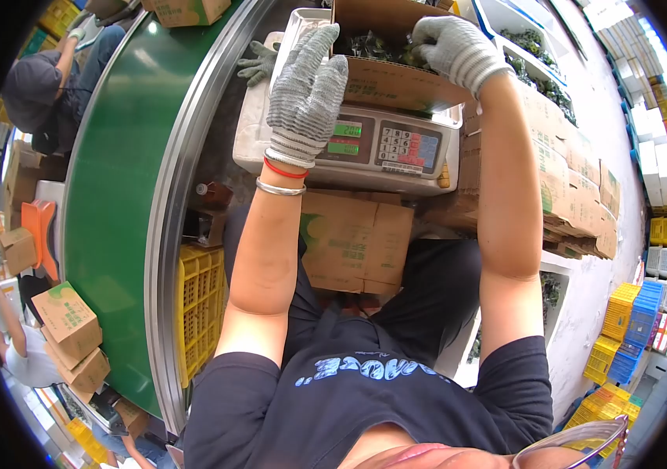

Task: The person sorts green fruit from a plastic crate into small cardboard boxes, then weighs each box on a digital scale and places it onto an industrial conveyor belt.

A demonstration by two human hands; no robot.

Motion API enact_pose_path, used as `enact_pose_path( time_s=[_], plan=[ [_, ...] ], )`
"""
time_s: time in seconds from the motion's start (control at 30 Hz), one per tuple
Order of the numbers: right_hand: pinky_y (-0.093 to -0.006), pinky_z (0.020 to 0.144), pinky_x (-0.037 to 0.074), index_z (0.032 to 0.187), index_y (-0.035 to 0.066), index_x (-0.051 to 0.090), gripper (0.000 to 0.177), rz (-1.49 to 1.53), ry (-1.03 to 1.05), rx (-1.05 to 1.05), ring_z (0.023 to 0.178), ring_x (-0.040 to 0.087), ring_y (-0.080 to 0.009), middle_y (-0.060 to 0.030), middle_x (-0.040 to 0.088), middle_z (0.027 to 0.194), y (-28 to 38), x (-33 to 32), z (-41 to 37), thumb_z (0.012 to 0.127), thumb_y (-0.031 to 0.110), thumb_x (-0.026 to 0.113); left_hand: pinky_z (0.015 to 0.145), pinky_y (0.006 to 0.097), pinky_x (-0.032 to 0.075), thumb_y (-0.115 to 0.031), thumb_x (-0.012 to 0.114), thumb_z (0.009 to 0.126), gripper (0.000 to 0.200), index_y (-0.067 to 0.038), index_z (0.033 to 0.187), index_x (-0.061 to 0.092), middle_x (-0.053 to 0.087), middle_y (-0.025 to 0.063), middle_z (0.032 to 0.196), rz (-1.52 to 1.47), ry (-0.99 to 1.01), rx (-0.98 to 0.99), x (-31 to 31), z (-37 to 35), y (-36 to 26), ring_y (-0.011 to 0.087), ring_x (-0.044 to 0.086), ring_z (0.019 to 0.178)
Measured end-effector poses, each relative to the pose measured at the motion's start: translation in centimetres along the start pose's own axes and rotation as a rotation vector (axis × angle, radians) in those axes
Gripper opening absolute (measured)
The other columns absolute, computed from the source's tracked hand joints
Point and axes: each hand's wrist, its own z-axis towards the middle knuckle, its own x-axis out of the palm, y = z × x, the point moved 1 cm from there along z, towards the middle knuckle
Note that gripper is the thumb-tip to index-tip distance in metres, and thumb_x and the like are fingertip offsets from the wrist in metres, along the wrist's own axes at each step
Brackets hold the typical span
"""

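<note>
An open cardboard box (404, 84) with dark green packets (376, 48) inside sits on a digital scale (376, 144) with lit green displays. My left hand (308, 94), in a grey knitted glove, lies flat beside the box's left side, its fingers stretched out and nothing in it. My right hand (459, 51), gloved too, reaches over the box's right edge with bent fingers at the packets; its fingertips are partly hidden. A spare grey glove (258, 62) lies at the scale's left. Below the scale a closed cardboard box (357, 242) stands between the legs.
A green conveyor belt (114, 219) with a metal rail runs along the left, a yellow crate (200, 301) beside it. Flattened cartons (568, 172) and white bins of green packets (533, 47) stand at the right. Co-workers (60, 86) sit beyond the belt, near stacked boxes (68, 320).
</note>
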Motion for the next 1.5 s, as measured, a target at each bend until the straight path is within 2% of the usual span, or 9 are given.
enact_pose_path(
  time_s=[0.23,0.33,0.37,0.5,0.8,0.93,1.23,1.4,1.5],
  plan=[
    [-0.0443,0.088,0.048,0.117,0.0,0.054,0.04,1.456,-0.811,0.24,0.106,0.058,-0.0307,-0.0205,0.058,0.116,-2.2,-3.3,-13.4,0.086,0.025,0.058,0.086,0.0254,0.045,-0.009,0.051,0.092,0.032,0.001,0.123,0.053,0.058,0.0089,0.117,-0.23,-0.108,-0.06,-1.7,0.2,-0.5,0.0137,0.055,0.101],
    [-0.0542,0.079,0.053,0.135,0.01,0.035,0.069,2.19,-0.502,0.008,0.112,0.052,-0.0402,-0.0229,0.041,0.132,-1.2,-0.9,-19.7,0.079,0.038,0.065,0.092,0.0282,0.045,-0.017,0.052,0.093,0.034,0.002,0.12,0.055,0.058,0.0103,0.121,-0.176,-0.083,-0.06,-3.5,-0.1,1.6,0.0165,0.056,0.106],
    [-0.041,0.065,0.058,0.132,0.007,0.041,0.061,2.232,-0.478,0.101,0.102,0.059,-0.035,-0.0203,0.05,0.124,-1.6,0.4,-21.8,0.081,0.032,0.066,0.1,0.0296,0.039,-0.017,0.035,0.097,0.044,0.008,0.134,0.034,0.043,0.0201,0.134,-0.874,-0.06,-0.23,-3.9,0.1,3.5,0.0234,0.046,0.122],
    [-0.0215,0.051,0.048,0.113,0.006,0.059,0.03,1.402,-0.646,0.591,0.079,0.061,-0.0166,-0.0104,0.065,0.095,-3.4,3.0,-31.2,0.084,0.008,0.063,0.101,0.0287,0.038,-0.008,0.041,0.095,0.039,0.009,0.13,0.039,0.047,0.018,0.132,-0.486,-0.076,-0.178,-4.4,-0.1,2.3,0.0229,0.048,0.12],
    [-0.0285,0.086,0.046,0.106,0.0,0.063,0.029,0.291,-0.252,1.184,0.095,0.058,-0.0172,-0.0114,0.063,0.107,-10.2,6.1,-49.2,0.082,0.014,0.069,0.094,0.0277,0.043,-0.008,0.048,0.092,0.037,0.008,0.126,0.046,0.054,0.0177,0.122,-0.865,-0.094,-0.272,-4.7,-0.1,1.9,0.0221,0.054,0.11],
    [-0.0294,0.087,0.047,0.112,-0.005,0.058,0.031,0.83,-0.62,0.745,0.1,0.058,-0.0178,-0.0133,0.062,0.109,-5.4,1.2,-38.2,0.083,0.007,0.065,0.087,0.0249,0.044,-0.006,0.05,0.09,0.032,0.002,0.121,0.055,0.058,0.0081,0.118,-0.165,-0.002,-0.058,-3.5,0.1,1.8,0.0128,0.055,0.101],
    [-0.0317,0.103,0.035,0.128,0.004,0.049,0.066,0.897,-0.413,-0.111,0.123,0.045,-0.0225,-0.0134,0.048,0.132,-5.4,6.6,-7.8,0.068,0.007,0.076,0.09,0.0262,0.043,-0.012,0.047,0.092,0.041,0.0,0.131,0.042,0.055,0.011,0.12,-0.481,-0.001,-0.249,2.7,-0.1,5.4,0.0174,0.054,0.105],
    [-0.0277,0.094,0.043,0.123,0.0,0.051,0.067,1.154,-0.268,0.044,0.113,0.051,-0.0184,-0.0132,0.049,0.13,-5.8,8.6,-5.1,0.062,0.006,0.079,0.076,0.0251,0.047,-0.017,0.049,0.094,0.023,-0.003,0.104,0.065,0.067,0.0073,0.092,-0.128,0.138,-0.258,2.7,2.8,3.8,0.015,0.062,0.085],
    [-0.0352,0.101,0.038,0.127,0.001,0.047,0.077,0.672,-0.444,-0.143,0.124,0.042,-0.0261,-0.0173,0.035,0.141,-4.7,7.2,-5.1,0.056,0.002,0.077,0.075,0.0292,0.048,-0.022,0.054,0.092,0.025,0.0,0.097,0.066,0.067,0.0095,0.088,0.068,0.059,-0.281,2.7,3.0,3.4,0.0183,0.063,0.082]
  ],
)
